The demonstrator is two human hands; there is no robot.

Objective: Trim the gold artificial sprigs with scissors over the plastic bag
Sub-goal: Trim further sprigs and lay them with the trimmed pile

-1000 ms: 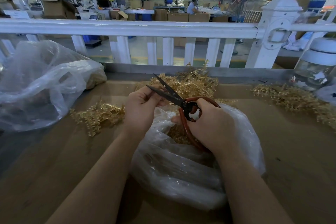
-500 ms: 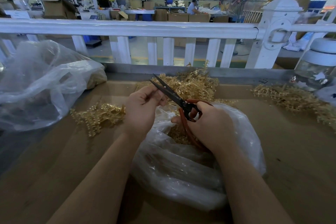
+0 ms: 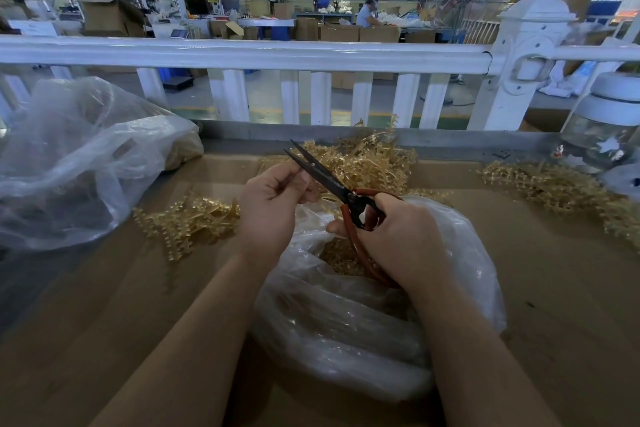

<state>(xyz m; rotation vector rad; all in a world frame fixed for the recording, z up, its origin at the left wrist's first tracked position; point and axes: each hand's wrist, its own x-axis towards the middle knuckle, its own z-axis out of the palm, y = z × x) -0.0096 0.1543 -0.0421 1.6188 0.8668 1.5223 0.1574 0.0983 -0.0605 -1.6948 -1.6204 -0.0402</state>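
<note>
Probably very light and bendy, those gold sprigs [image 3: 363, 163]: thin plastic, easy to crush, with prickly side bits. Heaped at center frame, more at left [image 3: 187, 222] and far right [image 3: 554, 184], on the brown surface [image 3: 104, 305]. Best pinched by the bare stem, close to the cut.

Head view: left hand [image 3: 268, 204], grip clenched on something small, too hidden to name, just beside the blades. Right hand [image 3: 398, 239], grip wrapped round the red handles of the scissors [image 3: 322, 173], blades slightly apart, above the plastic bag [image 3: 346, 329], with gold bits inside.
</note>
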